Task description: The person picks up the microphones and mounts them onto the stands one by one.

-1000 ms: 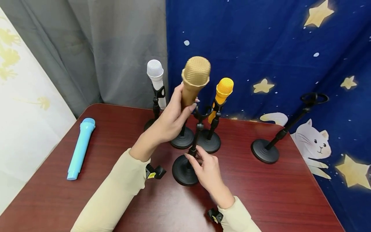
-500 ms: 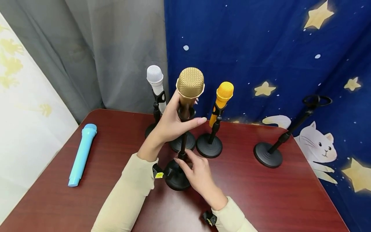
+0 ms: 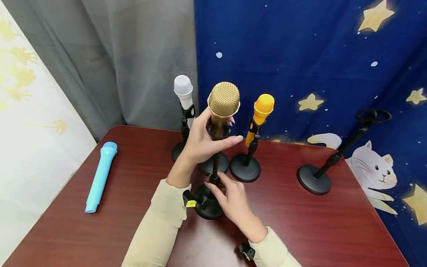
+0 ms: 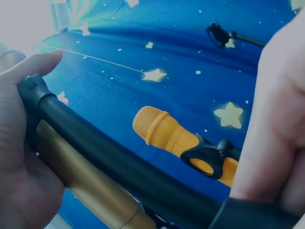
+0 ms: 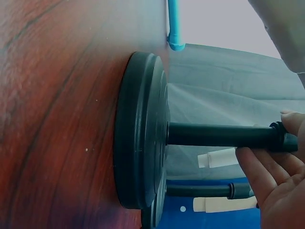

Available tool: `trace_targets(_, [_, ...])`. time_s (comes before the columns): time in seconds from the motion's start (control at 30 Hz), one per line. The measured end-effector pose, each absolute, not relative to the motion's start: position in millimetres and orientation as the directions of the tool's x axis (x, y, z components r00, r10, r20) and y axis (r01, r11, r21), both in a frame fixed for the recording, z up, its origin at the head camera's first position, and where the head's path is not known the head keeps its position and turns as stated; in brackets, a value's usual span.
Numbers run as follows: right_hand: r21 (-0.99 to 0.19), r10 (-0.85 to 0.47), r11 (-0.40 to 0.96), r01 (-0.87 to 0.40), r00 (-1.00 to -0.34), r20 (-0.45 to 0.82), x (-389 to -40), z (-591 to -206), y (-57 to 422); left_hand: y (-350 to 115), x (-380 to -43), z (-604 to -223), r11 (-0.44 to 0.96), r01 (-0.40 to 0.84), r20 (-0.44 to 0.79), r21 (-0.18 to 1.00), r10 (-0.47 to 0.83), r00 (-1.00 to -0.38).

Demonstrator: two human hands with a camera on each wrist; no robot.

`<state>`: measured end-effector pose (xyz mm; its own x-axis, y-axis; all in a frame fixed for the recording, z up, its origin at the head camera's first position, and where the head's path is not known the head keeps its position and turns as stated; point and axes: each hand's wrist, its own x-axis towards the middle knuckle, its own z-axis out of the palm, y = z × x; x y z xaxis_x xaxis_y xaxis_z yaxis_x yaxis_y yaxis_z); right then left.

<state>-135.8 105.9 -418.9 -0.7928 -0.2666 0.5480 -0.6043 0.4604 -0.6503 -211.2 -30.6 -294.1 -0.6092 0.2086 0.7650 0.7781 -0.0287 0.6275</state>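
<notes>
My left hand (image 3: pixel 201 142) holds a gold microphone (image 3: pixel 224 99) near the top of a black microphone stand (image 3: pixel 216 165), its thumb lying straight across the front. In the left wrist view, the gold barrel (image 4: pixel 90 176) runs alongside the stand's black pole (image 4: pixel 124 155). How fully the clip encloses the microphone is hidden behind my fingers. Lower down, my right hand (image 3: pixel 235 202) pinches the pole at its collar. The stand's round base (image 5: pixel 143 133) is upright on the table in the right wrist view.
Behind stand a white microphone (image 3: pixel 183 87) and a yellow microphone (image 3: pixel 264 105), each in a black stand. Another stand's base (image 3: pixel 217 163) shows between them. A stand without a microphone (image 3: pixel 315 180) is at right. A blue microphone (image 3: pixel 101 178) lies on the table (image 3: pixel 140 174) at left.
The gold microphone has come down from above the clip to the clip's level. My left thumb has straightened away from the barrel. The held stand shifted slightly left, then stayed with my right hand.
</notes>
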Motion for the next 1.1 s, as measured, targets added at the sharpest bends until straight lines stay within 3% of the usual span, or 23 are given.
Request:
trace_targets(0.5, [-0.68, -0.279, 0.434, -0.591, -0.806, 0.523, -137, -419, 107, -24, -201, -303, -0.04, 0.707, 0.702, 0.706, 0.165, -0.693])
trace_targets(0.83, [-0.682, -0.288, 0.44, -0.585, -0.811, 0.509, -138, -418, 107, -28, -193, -299, -0.044, 0.491, 0.488, 0.87, 0.225, -0.843])
trace_targets(1.1, [-0.672, -0.282, 0.442, -0.594, -0.804, 0.524, -138, -418, 108, -34, -186, -304, -0.052, 0.487, 0.481, 0.872, 0.276, -0.832])
